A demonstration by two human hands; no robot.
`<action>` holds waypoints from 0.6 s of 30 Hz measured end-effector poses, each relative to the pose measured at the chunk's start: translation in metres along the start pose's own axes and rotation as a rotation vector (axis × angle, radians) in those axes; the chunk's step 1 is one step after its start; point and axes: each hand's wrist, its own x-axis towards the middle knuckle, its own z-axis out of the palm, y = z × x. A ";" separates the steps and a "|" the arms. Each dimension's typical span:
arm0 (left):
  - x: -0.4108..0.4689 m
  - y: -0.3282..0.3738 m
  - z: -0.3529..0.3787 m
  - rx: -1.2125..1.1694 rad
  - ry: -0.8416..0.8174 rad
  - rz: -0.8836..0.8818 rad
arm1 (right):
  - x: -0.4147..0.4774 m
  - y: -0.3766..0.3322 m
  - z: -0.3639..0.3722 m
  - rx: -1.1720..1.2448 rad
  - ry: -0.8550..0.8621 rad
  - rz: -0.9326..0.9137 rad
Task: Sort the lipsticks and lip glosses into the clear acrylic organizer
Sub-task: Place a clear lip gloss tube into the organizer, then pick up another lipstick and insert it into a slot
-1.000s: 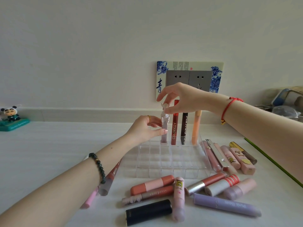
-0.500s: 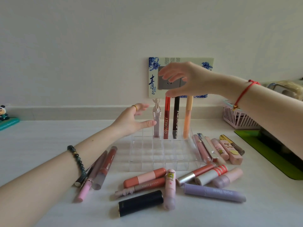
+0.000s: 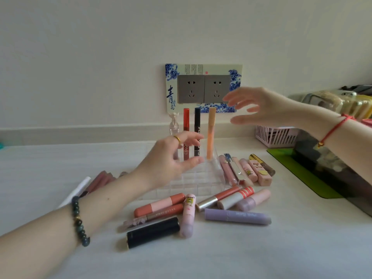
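Though almost see-through, organizer [image 3: 193,187] with four upright tubes [image 3: 211,133] in back.

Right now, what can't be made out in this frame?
All in the head view:
- the left hand hides the clear-capped gloss's lower half and part of the red tube's label
- the left forearm covers the tubes at left; count unclear
- the right hand is motion-blurred; fingertip detail lost
- the dark case at right is cut off by the frame edge

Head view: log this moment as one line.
left hand: open, empty, by organizer | right hand: open, empty, raised | upright in back row: clear bottle, red tube, black tube, orange tube | loose lipsticks on table
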 end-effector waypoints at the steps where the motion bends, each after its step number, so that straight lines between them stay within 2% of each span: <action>1: 0.001 0.004 0.008 -0.003 -0.047 0.007 | -0.003 0.007 0.003 0.002 -0.007 0.016; 7: 0.017 0.018 0.055 0.060 -0.222 0.049 | -0.020 0.048 0.028 -0.050 -0.020 0.101; 18: 0.054 0.024 0.094 0.354 -0.306 0.014 | -0.019 0.096 0.078 -0.201 -0.116 0.194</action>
